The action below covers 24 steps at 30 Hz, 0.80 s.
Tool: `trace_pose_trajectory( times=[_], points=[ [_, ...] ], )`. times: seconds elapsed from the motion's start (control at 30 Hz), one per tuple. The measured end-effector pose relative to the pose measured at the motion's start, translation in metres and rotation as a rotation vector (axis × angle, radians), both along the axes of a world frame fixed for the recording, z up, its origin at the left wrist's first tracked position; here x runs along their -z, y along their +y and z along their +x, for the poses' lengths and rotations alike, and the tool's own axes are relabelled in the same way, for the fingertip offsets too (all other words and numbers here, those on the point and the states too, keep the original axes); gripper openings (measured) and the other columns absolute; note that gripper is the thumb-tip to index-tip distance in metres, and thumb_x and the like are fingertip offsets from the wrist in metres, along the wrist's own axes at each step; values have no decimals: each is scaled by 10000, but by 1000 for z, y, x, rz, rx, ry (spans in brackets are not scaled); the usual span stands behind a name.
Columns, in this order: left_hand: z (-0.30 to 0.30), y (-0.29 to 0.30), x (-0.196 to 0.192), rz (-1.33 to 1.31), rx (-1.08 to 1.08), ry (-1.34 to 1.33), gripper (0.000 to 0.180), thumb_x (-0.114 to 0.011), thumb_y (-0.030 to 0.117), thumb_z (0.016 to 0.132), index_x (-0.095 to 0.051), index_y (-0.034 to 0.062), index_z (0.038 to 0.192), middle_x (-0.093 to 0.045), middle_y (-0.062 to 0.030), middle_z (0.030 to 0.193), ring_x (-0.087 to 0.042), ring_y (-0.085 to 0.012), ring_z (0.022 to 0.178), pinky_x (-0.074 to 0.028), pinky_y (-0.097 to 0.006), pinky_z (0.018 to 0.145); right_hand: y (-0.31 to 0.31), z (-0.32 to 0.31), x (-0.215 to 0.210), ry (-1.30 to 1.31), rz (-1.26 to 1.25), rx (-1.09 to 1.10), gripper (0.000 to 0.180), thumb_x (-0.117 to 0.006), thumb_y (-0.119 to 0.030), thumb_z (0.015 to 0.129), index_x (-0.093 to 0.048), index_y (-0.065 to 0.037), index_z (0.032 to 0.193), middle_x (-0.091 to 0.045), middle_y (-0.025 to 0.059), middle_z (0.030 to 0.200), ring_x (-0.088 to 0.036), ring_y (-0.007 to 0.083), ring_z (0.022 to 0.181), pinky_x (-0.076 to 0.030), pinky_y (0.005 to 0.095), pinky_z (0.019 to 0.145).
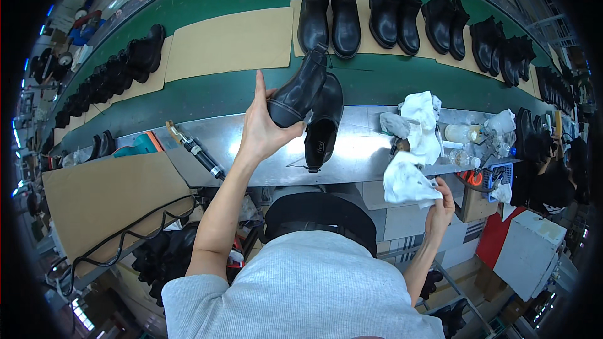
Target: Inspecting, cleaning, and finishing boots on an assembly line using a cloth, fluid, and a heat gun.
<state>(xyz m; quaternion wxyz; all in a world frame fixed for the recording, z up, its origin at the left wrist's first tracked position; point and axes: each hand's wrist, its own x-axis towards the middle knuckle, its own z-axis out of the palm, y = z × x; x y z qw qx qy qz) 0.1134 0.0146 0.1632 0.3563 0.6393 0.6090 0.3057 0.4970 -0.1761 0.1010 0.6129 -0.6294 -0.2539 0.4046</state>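
My left hand is closed round the heel end of a black ankle boot, raised over the bench with its shaft pointing away from me. Beside it a second black boot rests on the metal bench edge, its opening turned toward me. Over on the right, the fingers of my right hand pinch the corner of a white cloth. More bunched white cloth lies on the bench just behind it, next to a grey rag.
Several pairs of black boots stand on cardboard along the green conveyor. A black tool lies at left on the bench. Clear plastic bottles and a blue basket sit at right. Another person is at far right.
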Motion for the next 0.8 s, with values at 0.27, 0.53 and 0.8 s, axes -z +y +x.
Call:
trace_pose_trajectory(
  times=[0.27,0.53,0.8],
  points=[
    [15,5,-2,-41,-106,43,1163,-788,238,550,-104,-94,1429,-562,-237,1180,-611,-321,995,-469,-351,889,-34,84,67,786,32,353,294,-542,-222,923,-552,-60,1168,-605,131,1164,-628,295,998,-563,447,812],
    [5,-16,-17,-168,-310,394,968,-791,387,552,-395,-114,1280,-606,-253,1070,-640,-296,920,-506,-343,792,59,29,-24,270,39,-81,111,-476,-38,894,-522,-73,989,-539,12,776,-511,60,598,-423,204,516],
    [-38,-55,12,-83,-561,-72,760,-824,321,558,-547,-118,1114,-665,-160,870,-645,-186,777,-508,-298,737,170,-35,41,-496,-49,-525,215,-361,15,867,-555,-19,953,-522,6,628,-439,78,497,-353,248,469]
  ],
)
